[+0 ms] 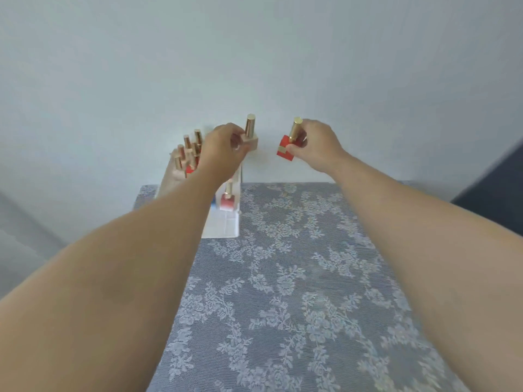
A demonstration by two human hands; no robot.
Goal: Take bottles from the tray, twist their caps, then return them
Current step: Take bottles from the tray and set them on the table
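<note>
Both arms are stretched out over the tabletop (297, 278), and each hand has a bottle. The left hand (223, 149) is wrapped around the base of a pale bottle (250, 141), gold cap upright, held above the far right corner of the tray (226, 224). The right hand (317, 145) pinches a red bottle (287, 147), tilted, fingers on its gold cap, held clear to the right of the tray, apart from the pale one.

The clear compartmented tray sits at the tabletop's far left, its near end bare. One red bottle (227, 200) stands alone in the middle, and a cluster of gold-capped bottles (188, 154) fills the far end, partly hidden by the left forearm.

Plenty of open room: the grey lace-patterned cloth covers the tabletop, bare from the tray to the right edge and the near edge. A plain pale wall (254, 66) stands behind, with something dark at the right edge.
</note>
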